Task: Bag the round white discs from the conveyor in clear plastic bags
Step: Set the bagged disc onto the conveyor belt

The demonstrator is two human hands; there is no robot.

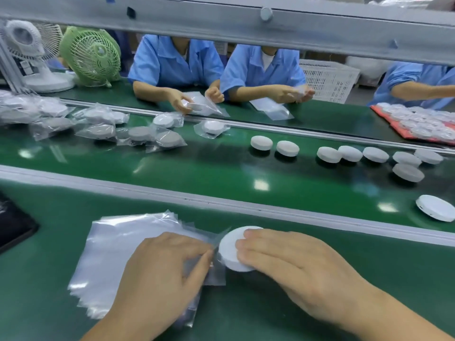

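Observation:
A round white disc (230, 251) lies on the green bench in front of me, at the mouth of a clear plastic bag. My right hand (298, 267) grips the disc, fingers curled over its top. A stack of clear bags (115, 254) lies flat to the left. My left hand (160, 274) rests on the stack and pinches the top bag's edge right beside the disc. Several loose discs (261, 143) sit in a row on the conveyor belt (197, 168), one more disc (435, 207) nearer at the right. Bagged discs (157, 140) lie on the belt's left.
A metal rail (221, 205) separates my bench from the belt. A black object (12, 225) lies at the left edge. Across the belt, people in blue coats (172, 62) bag discs. Two fans (91, 55), a white basket (327, 77) and a red tray (418, 124) stand behind.

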